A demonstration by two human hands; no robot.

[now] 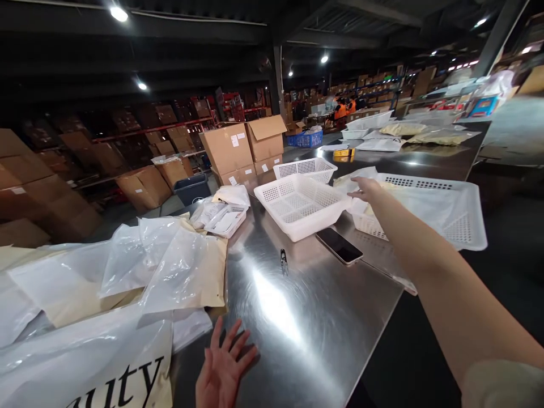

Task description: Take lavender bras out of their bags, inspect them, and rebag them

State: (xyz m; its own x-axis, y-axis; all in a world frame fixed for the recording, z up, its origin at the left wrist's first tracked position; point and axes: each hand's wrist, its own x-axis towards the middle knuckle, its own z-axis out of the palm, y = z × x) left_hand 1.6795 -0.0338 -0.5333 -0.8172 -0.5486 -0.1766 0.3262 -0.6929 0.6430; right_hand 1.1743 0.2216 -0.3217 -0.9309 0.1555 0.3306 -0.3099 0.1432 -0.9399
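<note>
My left hand [225,365] hovers palm up over the near part of the steel table [314,317], its fingers spread and holding nothing. Beside it, to the left, lies a pile of clear-fronted plastic bags [182,266] with cream backs. My right hand [366,188] reaches over the left end of a white perforated basket [465,218] with its fingers extended and apart. Under and around that hand are pale plastic bags [425,204]; whether the fingertips touch them I cannot tell. Left of this basket stands another white basket [293,204] with nothing visible in it.
A phone [339,245] and a small black clip-like tool [284,262] lie on the table. Farther off are a small basket of packets [232,221], a third white basket [306,168] and a yellow object [343,153]. Cardboard boxes [227,148] stand beyond the table. People in orange [340,109] are distant.
</note>
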